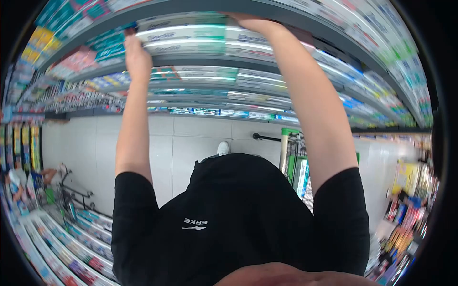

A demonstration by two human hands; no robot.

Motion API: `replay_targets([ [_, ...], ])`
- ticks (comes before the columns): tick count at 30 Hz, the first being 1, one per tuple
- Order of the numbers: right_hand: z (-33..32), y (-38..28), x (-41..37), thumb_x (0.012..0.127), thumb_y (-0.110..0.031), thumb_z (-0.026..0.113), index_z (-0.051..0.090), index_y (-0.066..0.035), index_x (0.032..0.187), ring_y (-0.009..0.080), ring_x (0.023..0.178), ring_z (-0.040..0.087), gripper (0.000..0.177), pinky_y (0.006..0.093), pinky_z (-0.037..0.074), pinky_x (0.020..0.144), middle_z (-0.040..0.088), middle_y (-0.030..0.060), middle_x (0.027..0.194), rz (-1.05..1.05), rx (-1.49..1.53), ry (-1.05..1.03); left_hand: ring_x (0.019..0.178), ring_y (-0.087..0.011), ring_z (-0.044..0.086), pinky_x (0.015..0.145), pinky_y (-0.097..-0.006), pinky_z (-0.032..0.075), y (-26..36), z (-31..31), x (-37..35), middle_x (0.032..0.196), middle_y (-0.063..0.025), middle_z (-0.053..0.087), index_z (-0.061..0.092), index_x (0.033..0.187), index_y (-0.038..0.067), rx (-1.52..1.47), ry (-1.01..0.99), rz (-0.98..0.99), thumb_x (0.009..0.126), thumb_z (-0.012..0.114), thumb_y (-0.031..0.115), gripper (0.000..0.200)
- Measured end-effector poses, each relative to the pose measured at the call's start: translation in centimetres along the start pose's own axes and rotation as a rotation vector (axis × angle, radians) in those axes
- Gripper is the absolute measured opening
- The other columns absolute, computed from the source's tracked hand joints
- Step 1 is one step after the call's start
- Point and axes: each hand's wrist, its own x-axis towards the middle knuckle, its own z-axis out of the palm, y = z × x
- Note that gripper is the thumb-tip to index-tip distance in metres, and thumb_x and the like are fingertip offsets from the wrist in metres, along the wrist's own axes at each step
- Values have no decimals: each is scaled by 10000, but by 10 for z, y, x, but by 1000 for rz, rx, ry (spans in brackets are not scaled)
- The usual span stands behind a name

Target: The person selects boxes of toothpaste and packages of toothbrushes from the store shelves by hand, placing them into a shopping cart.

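Steadying white boxes (176, 42), upper centre, wants even pressure from left hand (139, 58) and right hand (256, 24); hands' grip: cannot tell.

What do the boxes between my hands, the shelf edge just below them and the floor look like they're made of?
Boxes: probably thin printed cardboard, glossy, judging by flat faces and bright streaks of light. Shelf edge: smooth, plain gray, perhaps painted metal, though plastic is possible. Floor: pale, smooth tile, likely ceramic or stone, given the straight seams.
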Motion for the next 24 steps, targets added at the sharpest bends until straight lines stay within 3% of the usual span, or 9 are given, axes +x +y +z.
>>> replay_targets([
  [3, -4, -10, -6, 937, -575, 745, 593, -98, 1495, 324, 1397, 541, 749, 428, 424, 1173, 579, 200, 1523, 20, 64, -80, 1382, -484, 511, 1157, -523, 432, -1, -3, -5, 1507, -298, 550, 612, 1240, -41, -4, -82, -67, 940, 511, -64, 317],
  [6, -12, -26, -17, 968, -598, 702, 621, -100, 1463, 351, 1352, 586, 706, 447, 462, 1141, 624, 193, 1472, 22, 156, -147, 1503, -465, 415, 1236, -490, 365, 0, -6, -11, 1614, -292, 450, 472, 1523, -55, -3, -38, 23, 1063, 472, 4, 464],
  [8, -30, -35, -33, 979, -605, 687, 631, -101, 1453, 360, 1338, 600, 694, 453, 475, 1130, 640, 191, 1455, 32, 178, -154, 1532, -458, 385, 1256, -482, 336, 3, -12, -27, 1619, -322, 427, 416, 1563, -89, -32, -21, -48, 1082, 474, 20, 497],
  [10, -59, -65, -67, 991, -414, 728, 677, -61, 1340, 359, 1230, 651, 499, 449, 509, 1043, 698, 179, 1340, 266, 105, -204, 1537, -448, 390, 1252, -458, 344, 38, -35, -43, 1635, -316, 411, 423, 1549, -118, -121, 7, -183, 1109, 484, 74, 483],
  [12, -63, -59, -126, 952, -254, 756, 707, -71, 1239, 330, 1142, 670, 344, 452, 518, 973, 722, 130, 1256, -102, -50, 325, 1507, -438, 442, 1227, -460, 371, 64, -42, -71, 1607, -305, 460, 431, 1557, -104, -204, 31, -258, 1106, 493, 70, 488],
  [14, -71, -57, -192, 886, -129, 810, 705, -68, 1208, 321, 1068, 674, 344, 432, 505, 926, 730, 99, 1196, -196, 20, 438, 1416, -402, 542, 1175, -469, 418, 87, -46, -92, 1529, -274, 555, 507, 1521, -71, -237, -42, -158, 1072, 558, 50, 467],
  [18, -83, -41, -355, 864, -68, 795, 710, -80, 1188, 302, 1059, 669, 336, 427, 499, 927, 728, 72, 1193, 77, -113, 257, 1285, -355, 618, 1102, -462, 466, 154, -36, -59, 1412, -202, 645, 614, 1408, -39, -437, -199, 189, 961, 726, 81, 477],
  [21, -100, -39, -464, 886, -115, 782, 679, -76, 1230, 305, 1134, 639, 362, 446, 489, 972, 692, 83, 1275, 327, -264, 54, 1242, -382, 629, 1066, -478, 488, 237, -19, 11, 1388, -217, 644, 627, 1397, -14, -586, -397, 422, 923, 801, 139, 527],
  [24, -117, -59, -536, 914, -197, 768, 630, -71, 1314, 333, 1227, 596, 441, 475, 466, 1033, 638, 112, 1373, 549, -333, -9, 1245, -391, 636, 1051, -478, 508, 304, 13, 57, 1417, -231, 625, 578, 1457, -1, -563, -402, 566, 937, 804, 281, 633],
])
